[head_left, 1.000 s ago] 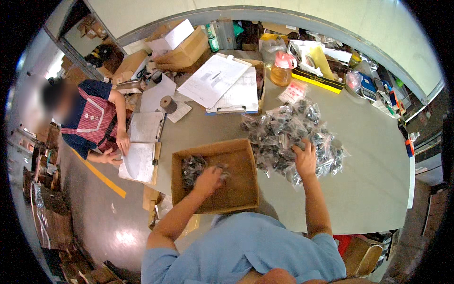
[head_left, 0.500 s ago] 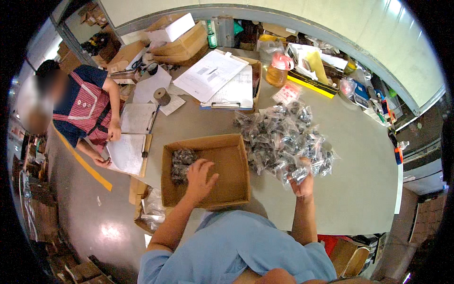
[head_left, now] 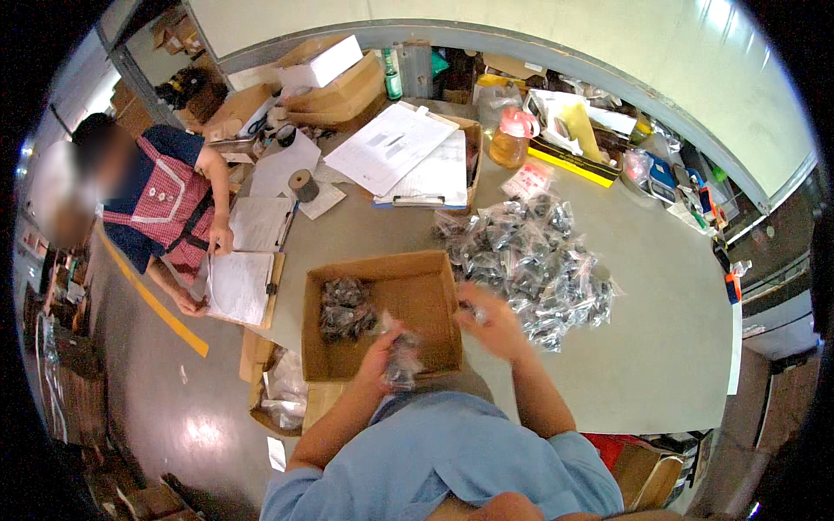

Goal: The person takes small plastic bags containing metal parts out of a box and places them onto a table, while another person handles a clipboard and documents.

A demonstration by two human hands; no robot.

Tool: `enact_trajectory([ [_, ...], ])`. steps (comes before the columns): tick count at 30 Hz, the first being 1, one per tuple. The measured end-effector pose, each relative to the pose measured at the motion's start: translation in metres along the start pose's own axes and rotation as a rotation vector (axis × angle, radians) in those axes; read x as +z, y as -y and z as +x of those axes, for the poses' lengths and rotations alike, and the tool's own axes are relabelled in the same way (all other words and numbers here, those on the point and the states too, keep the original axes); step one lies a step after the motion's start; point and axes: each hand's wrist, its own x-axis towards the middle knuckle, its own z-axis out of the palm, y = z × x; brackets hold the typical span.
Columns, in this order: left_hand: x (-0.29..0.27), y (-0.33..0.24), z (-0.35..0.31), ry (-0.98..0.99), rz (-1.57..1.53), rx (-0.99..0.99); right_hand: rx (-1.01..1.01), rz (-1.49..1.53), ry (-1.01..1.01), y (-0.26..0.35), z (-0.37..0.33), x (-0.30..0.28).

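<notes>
My left hand [head_left: 379,358] is closed on a small clear plastic bag [head_left: 402,365] with dark contents, over the near edge of an open cardboard box [head_left: 417,304]. Several similar bags of dark parts [head_left: 346,310] lie together in the box's left half. My right hand [head_left: 493,325], smeared by motion, is at the box's right wall with its fingers bent; whether anything is in them cannot be made out. A large heap of clear bags with dark parts [head_left: 530,256] spreads over the grey table beyond and right of that hand.
A co-worker's hand [head_left: 221,236] rests by an open clipboard [head_left: 239,286] at the left. Farther back are papers [head_left: 391,148], a spool [head_left: 302,185], a pink-lidded jug [head_left: 511,139] and a yellow-black tray [head_left: 573,165]. A carton of plastic bags [head_left: 282,391] sits low left.
My right hand has moved left from the heap to the box's right wall. My left hand has drawn back from over the box's inside toward me and now holds a bag.
</notes>
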Motion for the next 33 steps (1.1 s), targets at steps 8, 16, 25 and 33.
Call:
enact_trajectory([
  [8,-0.041,-0.098,-0.025,-0.186,0.122,0.420,0.454,-0.788,-0.376,-0.179,0.007,-0.108],
  [16,-0.042,-0.117,0.002,-0.687,2.265,0.892,0.526,-0.873,0.023,-0.157,0.009,-0.105],
  [25,-0.012,-0.072,0.008,-0.379,2.075,0.963,0.464,0.739,-0.739,-0.127,-0.066,-0.116],
  [33,0.077,0.026,-0.001,0.320,0.196,-0.132,0.236,0.517,-0.187,-0.057,-0.075,-0.016],
])
